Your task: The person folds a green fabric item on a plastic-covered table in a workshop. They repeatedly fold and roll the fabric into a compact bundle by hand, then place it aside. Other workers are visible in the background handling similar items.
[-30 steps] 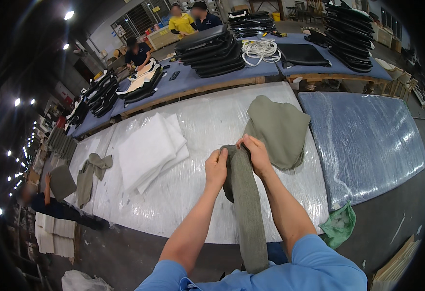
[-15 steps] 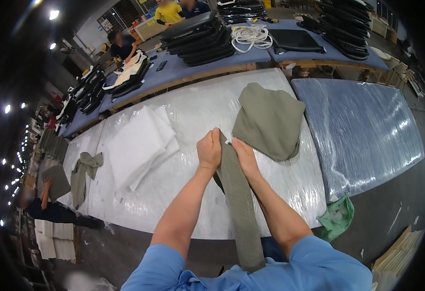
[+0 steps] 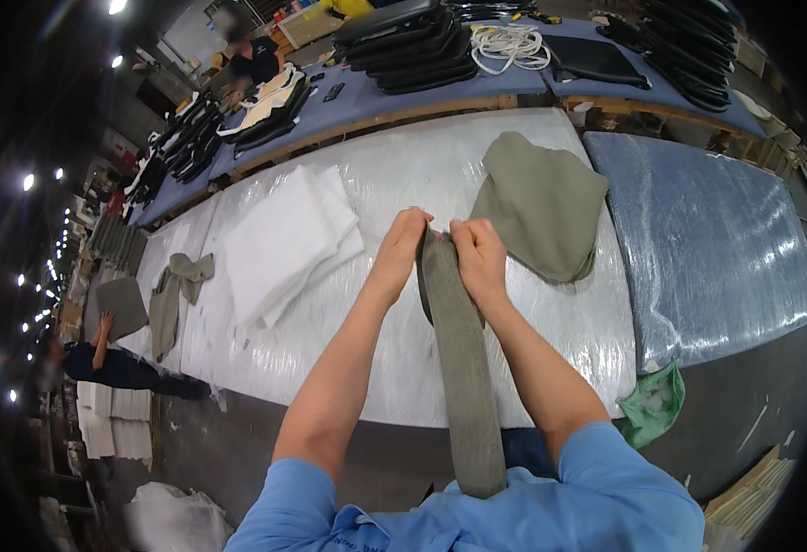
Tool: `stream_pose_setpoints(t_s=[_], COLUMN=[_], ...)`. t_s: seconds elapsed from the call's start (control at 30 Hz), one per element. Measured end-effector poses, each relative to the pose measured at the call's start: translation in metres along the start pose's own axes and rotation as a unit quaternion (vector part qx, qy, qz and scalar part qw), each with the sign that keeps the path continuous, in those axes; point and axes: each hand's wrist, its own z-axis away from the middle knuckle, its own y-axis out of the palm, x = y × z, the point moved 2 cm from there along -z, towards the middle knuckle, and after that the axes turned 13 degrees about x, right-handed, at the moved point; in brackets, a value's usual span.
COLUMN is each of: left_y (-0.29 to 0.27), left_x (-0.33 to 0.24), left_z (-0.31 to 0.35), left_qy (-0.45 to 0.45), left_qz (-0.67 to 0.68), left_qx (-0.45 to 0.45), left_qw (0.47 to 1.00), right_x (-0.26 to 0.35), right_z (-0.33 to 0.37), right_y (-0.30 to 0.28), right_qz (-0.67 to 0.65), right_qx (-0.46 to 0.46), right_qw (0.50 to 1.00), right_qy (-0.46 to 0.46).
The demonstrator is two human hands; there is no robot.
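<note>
A long grey-green fabric piece (image 3: 466, 368), seen edge-on like a thick cushion cover, stretches from my chest out over the table. My left hand (image 3: 400, 253) pinches the left side of its far end, fingers closed. At the same end, my right hand (image 3: 480, 258) is closed on the right side, level with the left. A small pale bit shows at the fabric's end in the gap between my hands. Just beyond my right hand lies a stack of grey-green cloth panels (image 3: 543, 207), flat on the plastic-wrapped white table (image 3: 403, 359).
White padding sheets (image 3: 286, 247) and a crumpled grey-green cloth (image 3: 175, 299) lie to the left. A blue wrapped board (image 3: 698, 248) and green bag (image 3: 652, 405) are at right. Black cushions (image 3: 408, 51) stand on the far blue table (image 3: 422, 103). A co-worker (image 3: 114, 363) handles a panel at left.
My right hand has come forward, level with the left, and its fingers are now curled in around the fabric's end. The view has shifted slightly, so the surroundings sit higher and further right.
</note>
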Motion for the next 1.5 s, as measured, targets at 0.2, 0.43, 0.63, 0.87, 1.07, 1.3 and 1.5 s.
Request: stream_pose_setpoints(t_s=[0.2,0.43,0.63,0.87,1.07,1.3,1.5], left_y=[0.034,0.046,0.045,0.041,-0.005,-0.080,-0.108], left_x=[-0.023,-0.017,-0.003,0.011,0.015,0.054,0.094], left_z=[0.019,0.022,0.021,-0.004,-0.025,-0.028,-0.023], left_qy=[-0.075,-0.070,-0.113,-0.063,-0.076,-0.139,-0.113], left_qz=[-0.077,-0.065,-0.038,-0.007,0.115,0.234,0.211], left_qx=[0.033,0.019,-0.066,-0.084,-0.123,-0.256,-0.353], left_qw=[0.994,0.995,0.991,0.994,0.983,0.927,0.905], right_x=[-0.003,-0.017,-0.019,-0.032,-0.031,0.111,0.110], right_z=[-0.030,-0.065,-0.072,-0.077,-0.006,0.167,0.148], right_y=[0.009,0.014,0.025,0.014,-0.046,-0.123,-0.107], right_qz=[-0.018,0.013,0.087,0.122,-0.017,-0.048,0.171], right_qx=[0.076,0.229,0.212,0.134,0.128,0.265,0.169], right_qw=[0.995,0.964,0.964,0.969,0.985,0.963,0.970], right_qy=[0.068,0.134,0.134,0.166,0.114,0.026,-0.047])
